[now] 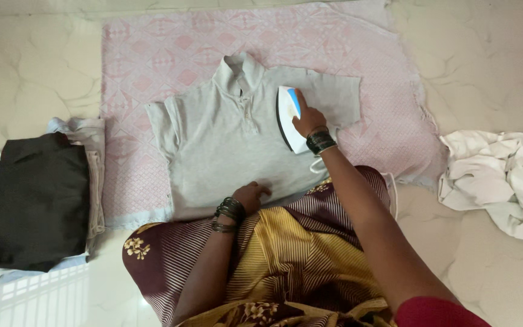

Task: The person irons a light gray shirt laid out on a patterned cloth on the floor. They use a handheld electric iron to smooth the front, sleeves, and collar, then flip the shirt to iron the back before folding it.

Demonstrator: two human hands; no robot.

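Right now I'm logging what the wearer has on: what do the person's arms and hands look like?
Both forearms are bare. The left hand has a stack of dark bangles at the wrist. The right hand has a broad black band of bangles at its wrist. A dark red sleeve shows on the right upper arm. No rings can be made out.

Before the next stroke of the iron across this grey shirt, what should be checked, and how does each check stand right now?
1. Right hand grips the iron: ok.
2. Left hand presses the grey polo shirt at its hem: ok.
3. Shirt lies flat on the pink cloth: ok.
4. Left hand's fingers apart from the iron: ok.
5. Iron's cord free of the shirt: cannot tell.
6. Iron's heat: cannot tell.
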